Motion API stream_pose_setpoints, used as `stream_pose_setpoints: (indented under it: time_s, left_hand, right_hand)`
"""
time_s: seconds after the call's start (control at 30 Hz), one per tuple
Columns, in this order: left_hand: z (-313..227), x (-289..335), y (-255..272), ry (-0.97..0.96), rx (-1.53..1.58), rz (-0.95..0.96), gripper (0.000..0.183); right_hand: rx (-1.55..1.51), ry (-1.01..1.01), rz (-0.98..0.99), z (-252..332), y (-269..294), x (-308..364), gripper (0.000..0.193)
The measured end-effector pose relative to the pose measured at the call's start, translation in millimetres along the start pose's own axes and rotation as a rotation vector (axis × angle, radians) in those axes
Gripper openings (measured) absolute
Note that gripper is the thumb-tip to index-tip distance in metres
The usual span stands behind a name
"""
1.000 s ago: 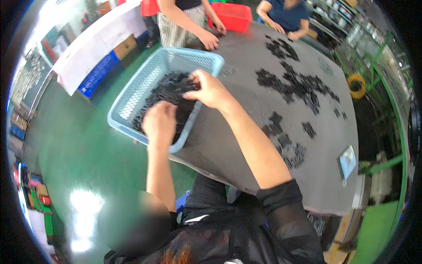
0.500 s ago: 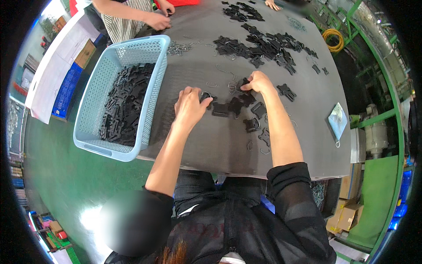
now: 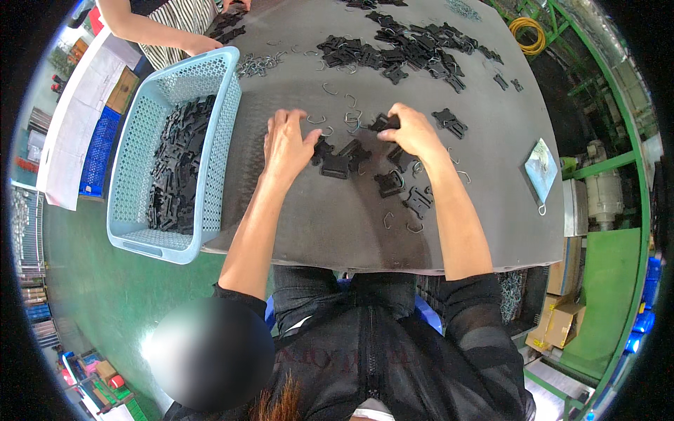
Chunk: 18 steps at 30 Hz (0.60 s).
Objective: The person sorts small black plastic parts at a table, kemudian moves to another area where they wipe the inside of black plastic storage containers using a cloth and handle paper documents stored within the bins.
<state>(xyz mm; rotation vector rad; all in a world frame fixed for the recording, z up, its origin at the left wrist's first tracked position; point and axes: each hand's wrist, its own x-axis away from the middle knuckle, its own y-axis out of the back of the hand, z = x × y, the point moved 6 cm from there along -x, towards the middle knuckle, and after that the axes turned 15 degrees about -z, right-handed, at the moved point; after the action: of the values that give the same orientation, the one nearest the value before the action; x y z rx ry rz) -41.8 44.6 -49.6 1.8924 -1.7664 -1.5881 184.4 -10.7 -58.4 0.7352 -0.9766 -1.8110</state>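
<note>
My left hand (image 3: pixel 286 146) hangs over the table with its fingers apart and nothing in them. Its thumb is beside a small group of black plastic buckle pieces (image 3: pixel 335 165). On the other side of that group, my right hand (image 3: pixel 414 135) pinches a black buckle piece (image 3: pixel 383 125) between thumb and fingers. Bent metal wire rings (image 3: pixel 352 119) lie between the hands. Nearer to me, below my right hand, are more black pieces (image 3: pixel 390 184) and a flat black piece with cut-outs (image 3: pixel 419 201).
A light blue basket (image 3: pixel 151 250) of black pieces stands at the left. Farther back lie a large pile of black pieces (image 3: pixel 421 52) and metal rings (image 3: pixel 260 64). A folded blue face mask (image 3: pixel 540 172) is at the right. Far left, a co-worker's arm (image 3: pixel 158 31) reaches over the table.
My left hand's fingers have spread and moved off the black piece by its thumb. My right hand still pinches a piece, now more in view. The whole view has shifted.
</note>
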Motion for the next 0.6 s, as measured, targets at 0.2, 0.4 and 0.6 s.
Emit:
stream_pose_setpoints:
  time_s: [0.2,0.4,0.6]
  left_hand:
    - [7,19,-21,0.251,0.094,0.431,0.040]
    - [0,24,-4,0.152,0.033,0.316,0.056]
    - [-6,28,-14,0.194,0.009,0.497,0.064]
  right_hand:
    - [-0.120,0.153,0.204,31,-12,9,0.064]
    - [0.274,-0.011,0.236,47,-37,29,0.057]
    - [0.272,-0.007,0.167,53,-36,26,0.050]
